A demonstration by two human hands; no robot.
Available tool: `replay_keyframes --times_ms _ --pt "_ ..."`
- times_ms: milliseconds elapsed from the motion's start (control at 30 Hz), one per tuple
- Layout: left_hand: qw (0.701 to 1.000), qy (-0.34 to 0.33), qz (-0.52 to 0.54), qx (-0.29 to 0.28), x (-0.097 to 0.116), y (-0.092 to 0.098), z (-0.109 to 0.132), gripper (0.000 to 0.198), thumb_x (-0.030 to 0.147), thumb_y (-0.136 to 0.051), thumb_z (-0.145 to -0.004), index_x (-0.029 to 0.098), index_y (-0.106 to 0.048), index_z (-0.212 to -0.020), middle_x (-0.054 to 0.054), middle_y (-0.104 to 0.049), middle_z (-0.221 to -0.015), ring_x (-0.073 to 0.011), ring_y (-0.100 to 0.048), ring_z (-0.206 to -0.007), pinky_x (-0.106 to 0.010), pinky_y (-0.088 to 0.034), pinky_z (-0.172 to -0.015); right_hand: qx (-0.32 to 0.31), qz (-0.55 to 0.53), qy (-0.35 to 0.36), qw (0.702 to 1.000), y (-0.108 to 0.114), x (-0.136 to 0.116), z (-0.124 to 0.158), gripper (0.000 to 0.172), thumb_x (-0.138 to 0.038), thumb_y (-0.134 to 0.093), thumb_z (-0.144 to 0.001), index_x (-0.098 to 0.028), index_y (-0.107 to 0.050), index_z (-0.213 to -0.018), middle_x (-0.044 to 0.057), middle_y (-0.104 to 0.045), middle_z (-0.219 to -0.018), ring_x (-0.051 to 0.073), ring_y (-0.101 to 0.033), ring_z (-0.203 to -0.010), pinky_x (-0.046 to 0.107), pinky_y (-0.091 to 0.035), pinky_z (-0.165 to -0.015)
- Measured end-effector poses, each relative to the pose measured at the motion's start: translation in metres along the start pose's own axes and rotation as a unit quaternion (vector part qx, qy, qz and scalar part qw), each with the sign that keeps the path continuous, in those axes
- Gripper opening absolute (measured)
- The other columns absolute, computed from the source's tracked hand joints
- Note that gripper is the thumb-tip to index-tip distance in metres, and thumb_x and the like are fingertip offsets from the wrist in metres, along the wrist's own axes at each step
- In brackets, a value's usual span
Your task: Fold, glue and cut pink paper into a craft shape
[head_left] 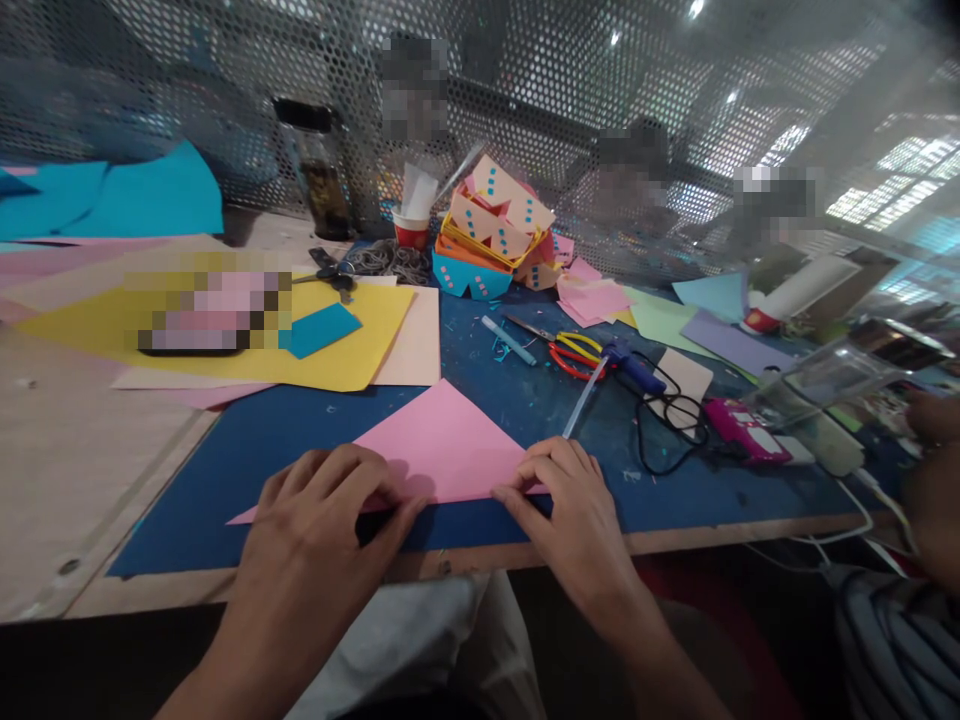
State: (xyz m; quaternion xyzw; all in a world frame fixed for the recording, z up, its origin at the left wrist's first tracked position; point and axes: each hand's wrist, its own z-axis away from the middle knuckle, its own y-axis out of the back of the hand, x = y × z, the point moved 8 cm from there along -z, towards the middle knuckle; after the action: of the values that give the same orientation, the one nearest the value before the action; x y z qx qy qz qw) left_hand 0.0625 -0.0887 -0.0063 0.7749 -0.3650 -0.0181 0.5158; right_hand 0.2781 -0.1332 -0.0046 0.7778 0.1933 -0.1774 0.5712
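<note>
A sheet of pink paper point(450, 445), shaped as a triangle, lies on the blue mat point(202, 490) with its long edge towards me. At the left part of that edge, my left hand point(322, 500) grips the paper, thumb along the near edge and fingers curled over the top. My right hand point(566, 500) pinches the same edge further right, thumb below and fingers bent on top. The paper's left tip sticks out past my left hand. Just beyond my right hand lies a hot glue gun point(634, 370) with a clear glue stick in it.
Scissors point(574, 355) and a pale blue pen-like tube point(510, 342) lie mid-mat. Behind stand stacked paper glasses point(495, 230), a paper cup point(411, 228) and a bottle point(319, 180). Yellow card point(337, 365) is at left. A person's arm point(934, 480) is at right.
</note>
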Motion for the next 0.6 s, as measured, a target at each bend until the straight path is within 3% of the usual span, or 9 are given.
replay_keyframes --times_ms 600 --pt "1.0 0.0 0.004 0.001 -0.0006 0.0007 -0.0005 0.032 0.052 -0.055 -0.104 0.026 -0.06 -0.086 -0.004 -0.07 -0.096 -0.0303 -0.058 -0.092 -0.046 -0.04 -0.082 0.002 -0.007 0.0 1.0 0.0062 0.01 0.0036 0.014 -0.023 -0.075 -0.098 -0.024 -0.065 -0.089 0.001 -0.067 -0.101 0.024 -0.062 -0.103 0.042 -0.042 -0.094"
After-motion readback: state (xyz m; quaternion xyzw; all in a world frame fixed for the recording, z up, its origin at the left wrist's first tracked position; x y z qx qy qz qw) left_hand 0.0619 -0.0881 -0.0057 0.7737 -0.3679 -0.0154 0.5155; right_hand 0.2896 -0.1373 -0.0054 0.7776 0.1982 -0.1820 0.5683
